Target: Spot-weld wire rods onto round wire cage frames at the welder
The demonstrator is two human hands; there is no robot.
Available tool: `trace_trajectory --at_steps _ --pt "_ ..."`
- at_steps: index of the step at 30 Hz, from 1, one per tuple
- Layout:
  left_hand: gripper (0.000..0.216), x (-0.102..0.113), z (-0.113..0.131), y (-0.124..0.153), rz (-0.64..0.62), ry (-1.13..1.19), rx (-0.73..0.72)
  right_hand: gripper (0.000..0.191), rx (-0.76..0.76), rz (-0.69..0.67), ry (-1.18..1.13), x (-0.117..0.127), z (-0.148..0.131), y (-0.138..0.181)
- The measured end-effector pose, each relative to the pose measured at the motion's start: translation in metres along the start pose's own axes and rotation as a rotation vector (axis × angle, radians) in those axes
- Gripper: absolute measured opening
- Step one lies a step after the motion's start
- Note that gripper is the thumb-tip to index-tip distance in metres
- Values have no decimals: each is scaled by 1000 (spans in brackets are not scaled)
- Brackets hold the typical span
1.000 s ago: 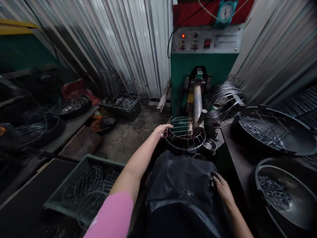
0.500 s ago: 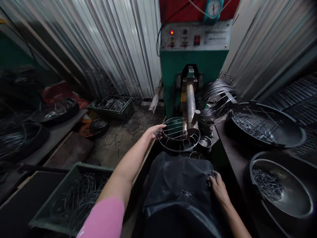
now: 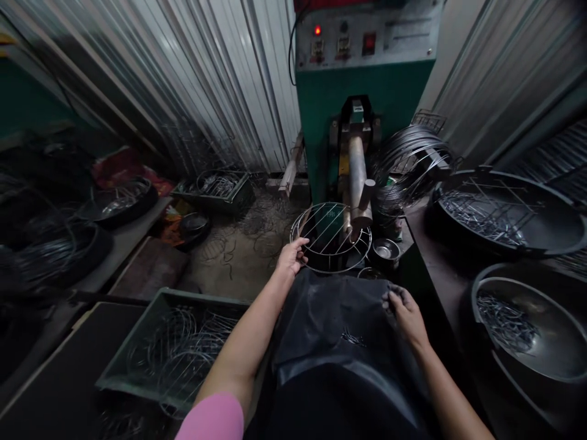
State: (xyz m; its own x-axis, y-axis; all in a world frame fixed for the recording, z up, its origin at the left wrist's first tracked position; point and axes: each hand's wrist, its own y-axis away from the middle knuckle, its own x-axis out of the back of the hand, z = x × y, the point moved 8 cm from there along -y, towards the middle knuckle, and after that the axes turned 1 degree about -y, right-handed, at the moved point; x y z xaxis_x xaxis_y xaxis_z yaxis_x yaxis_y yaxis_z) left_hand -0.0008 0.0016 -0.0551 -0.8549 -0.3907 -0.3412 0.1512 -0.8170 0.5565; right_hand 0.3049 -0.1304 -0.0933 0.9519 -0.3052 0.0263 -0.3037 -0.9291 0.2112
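Observation:
My left hand [image 3: 291, 258] is closed on the near left rim of a round wire rack [image 3: 326, 245], thumb on top. The rack has parallel bars across its ring, and its right part lies at the electrodes [image 3: 358, 220] of a green welding machine [image 3: 367, 82]. Over my lap lies a black apron [image 3: 316, 311] with a small heap of short metal pieces [image 3: 353, 337] on it. My right hand [image 3: 406, 310] is at the apron's right edge, its fingers pinched together; what they hold, if anything, is too small to make out.
To the right stand a wide black pan [image 3: 550, 223] and a metal bowl [image 3: 545, 318], both holding small metal pieces. A wire coil [image 3: 415, 153] hangs beside the machine. A green crate [image 3: 123, 360] of wire rings is at lower left; a small bowl [image 3: 386, 250] sits near the electrodes.
The view has tilted down and shifted left. The rack has turned in my left hand, its bars now running diagonally. My right hand stays by the apron's edge, fingers drawn together.

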Motion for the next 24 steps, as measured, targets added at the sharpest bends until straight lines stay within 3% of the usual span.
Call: trace_trajectory --at_steps 5,9,14,19,24 --pt "38 -6 -10 13 68 65 -47 33 237 -90 -100 -58 -74 -7" --pt "39 -6 -6 15 100 56 -81 29 313 -184 64 -91 -96 -20" --pt "43 -6 2 12 80 45 -137 23 355 -243 222 -100 -99 -29" --pt "45 -12 8 12 18 67 -157 25 333 -237 228 -103 -99 -30" --pt "45 -12 12 14 56 33 -163 32 293 -231 212 -103 -102 -30"
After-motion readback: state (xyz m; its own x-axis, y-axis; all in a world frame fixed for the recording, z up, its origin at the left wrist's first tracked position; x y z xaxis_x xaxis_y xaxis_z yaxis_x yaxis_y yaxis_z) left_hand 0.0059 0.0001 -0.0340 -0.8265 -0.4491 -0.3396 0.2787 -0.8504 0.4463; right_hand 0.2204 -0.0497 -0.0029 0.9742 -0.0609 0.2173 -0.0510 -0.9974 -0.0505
